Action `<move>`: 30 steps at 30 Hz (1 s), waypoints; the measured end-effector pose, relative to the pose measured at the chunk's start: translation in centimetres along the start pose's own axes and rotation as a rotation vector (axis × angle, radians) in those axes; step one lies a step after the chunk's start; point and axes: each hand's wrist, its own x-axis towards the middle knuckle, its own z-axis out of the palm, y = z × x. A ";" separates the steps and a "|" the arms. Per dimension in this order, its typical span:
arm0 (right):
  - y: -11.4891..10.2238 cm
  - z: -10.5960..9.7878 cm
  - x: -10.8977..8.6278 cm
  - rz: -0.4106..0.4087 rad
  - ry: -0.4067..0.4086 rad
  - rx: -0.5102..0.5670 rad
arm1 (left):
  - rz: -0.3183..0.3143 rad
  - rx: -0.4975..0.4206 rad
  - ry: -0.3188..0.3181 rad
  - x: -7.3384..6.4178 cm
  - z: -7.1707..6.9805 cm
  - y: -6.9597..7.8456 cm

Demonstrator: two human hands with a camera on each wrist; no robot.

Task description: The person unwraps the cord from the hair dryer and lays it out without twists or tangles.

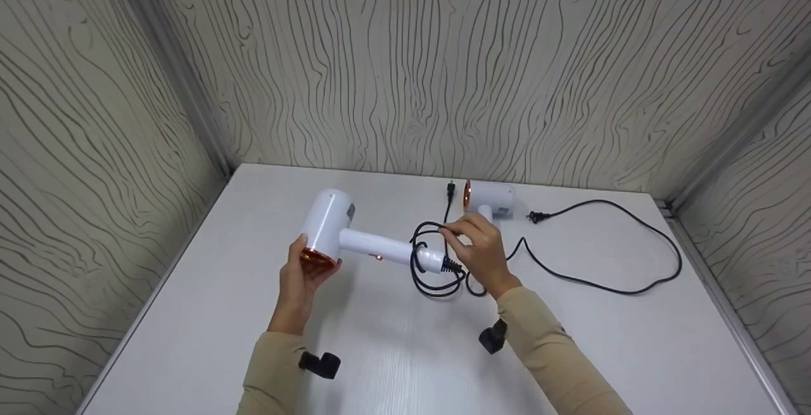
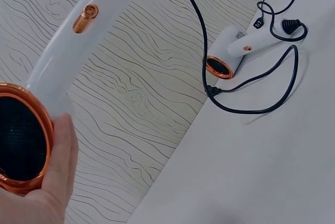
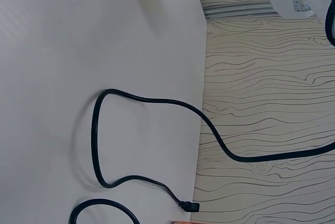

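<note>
A white hair dryer point(image 1: 324, 223) with a copper rim is up off the table, its handle pointing right. My left hand point(image 1: 296, 288) grips its barrel by the rimmed end; in the left wrist view the fingers point(image 2: 63, 156) lie against that copper ring. Black cord point(image 1: 415, 269) loops around the end of the handle. Thumb and fingertips of my right hand point(image 1: 483, 253) pinch this cord just above the handle's tip. In the right wrist view a length of black cord point(image 3: 95, 135) curves down to a plug point(image 3: 189, 206); the right hand is out of that view.
A second white hair dryer point(image 1: 497, 196) lies at the back of the white table point(image 1: 393, 351), its handle partly behind the right hand. Its long black cord point(image 1: 676, 266) curves across the right side. Two plugs show, one plug point(image 1: 450, 188) near the patterned back wall point(image 1: 393, 73).
</note>
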 end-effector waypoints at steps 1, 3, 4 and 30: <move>0.0 0.0 0.0 0.003 0.000 0.005 | -0.006 0.002 0.006 0.0 0.0 0.0; -0.1 -0.1 0.1 0.010 0.002 0.016 | -0.018 0.006 0.017 0.1 0.0 -0.1; -0.2 -0.1 0.1 0.014 0.002 0.019 | -0.024 0.010 0.022 0.2 0.0 -0.1; -0.7 -0.1 0.2 0.002 0.038 0.057 | -0.022 -0.024 0.075 0.6 -0.2 -0.2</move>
